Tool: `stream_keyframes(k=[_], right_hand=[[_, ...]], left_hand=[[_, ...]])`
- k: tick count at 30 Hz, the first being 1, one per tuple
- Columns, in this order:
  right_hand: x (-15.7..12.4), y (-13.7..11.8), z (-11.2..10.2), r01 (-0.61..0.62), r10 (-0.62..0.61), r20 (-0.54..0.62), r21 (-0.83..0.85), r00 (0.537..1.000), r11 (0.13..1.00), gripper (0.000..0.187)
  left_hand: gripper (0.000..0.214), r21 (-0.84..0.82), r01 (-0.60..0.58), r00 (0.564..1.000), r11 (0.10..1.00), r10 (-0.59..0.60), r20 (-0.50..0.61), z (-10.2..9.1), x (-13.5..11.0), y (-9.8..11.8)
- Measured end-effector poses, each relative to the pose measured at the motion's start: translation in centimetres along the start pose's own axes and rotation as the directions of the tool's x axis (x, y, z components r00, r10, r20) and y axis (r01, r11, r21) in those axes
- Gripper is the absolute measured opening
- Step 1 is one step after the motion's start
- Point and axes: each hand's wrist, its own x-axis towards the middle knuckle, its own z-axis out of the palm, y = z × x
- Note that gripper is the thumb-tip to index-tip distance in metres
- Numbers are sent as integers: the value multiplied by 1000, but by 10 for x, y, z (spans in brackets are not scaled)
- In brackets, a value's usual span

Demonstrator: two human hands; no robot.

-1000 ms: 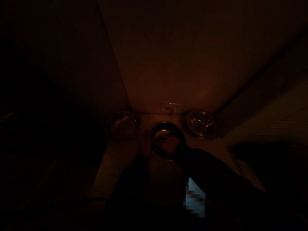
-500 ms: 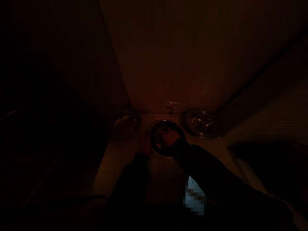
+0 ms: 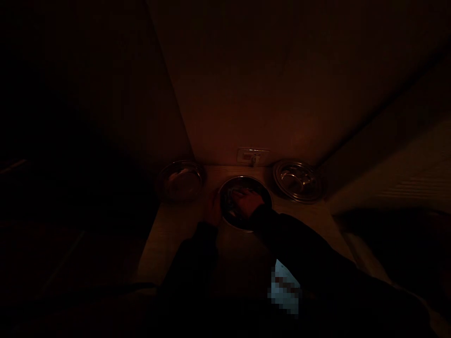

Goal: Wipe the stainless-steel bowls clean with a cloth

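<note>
The light is very dim and detail is poor. A round metal bowl (image 3: 241,177) stands in the middle of a small wooden table. My left hand (image 3: 212,210) lies along the bowl's left outer side, gripping it near the rim. Inside the bowl is my right hand (image 3: 251,203), palm down, with its fingers stretched toward the left wall. Pale, glinting patches show beside those fingers; I cannot make out what they are. Dark sleeves cover both forearms.
Another shallow metal bowl (image 3: 181,183) sits at the table's back left corner. Several stacked metal dishes (image 3: 298,182) are at the back right. A wall socket with a plug (image 3: 252,156) is behind the middle bowl. A bright, blurred rectangle (image 3: 285,288) shows below my right forearm.
My right hand has shifted very slightly inside the bowl. My left hand stays at the bowl's left side.
</note>
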Motion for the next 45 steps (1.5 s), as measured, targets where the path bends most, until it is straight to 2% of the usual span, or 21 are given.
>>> stream_keyframes(k=[3,5,8,13,21,26,28,33,38,41,45], right_hand=[[1,5,1,-69,69,-13,-5,998,998,41],[0,5,1,-58,58,-17,-2,998,998,44],[-4,0,0,34,-34,5,9,999,999,47],[-12,-7,0,191,-193,61,30,979,981,42],[3,-4,1,59,-59,-7,18,998,998,48],[-7,-4,1,185,-186,44,37,982,982,43],[-9,-5,2,197,-199,48,39,979,980,41],[-1,-4,5,49,-49,-2,25,999,998,45],[-3,7,0,-130,130,-11,11,991,991,40],[-7,9,-4,-163,163,-11,12,987,987,37],[-6,10,-6,-133,133,8,31,991,991,37]], left_hand=[[34,5,10,1000,1000,-10,-18,1,-1,0],[34,4,31,999,1000,-31,-19,1,0,-1],[36,1,48,999,999,-47,-22,2,0,0],[35,25,27,999,999,-26,-41,1,-2,0],[34,11,7,999,1000,-7,-44,1,3,-7],[37,2,1,998,1000,-1,-60,2,0,-5],[36,7,11,998,1000,-11,-56,1,0,-5],[36,4,30,999,1000,-30,-30,0,1,-5],[35,-8,38,998,999,-38,-53,1,1,-2],[35,6,36,999,999,-36,-34,-1,1,-1],[29,22,37,999,999,-37,-7,-5,1,0]])
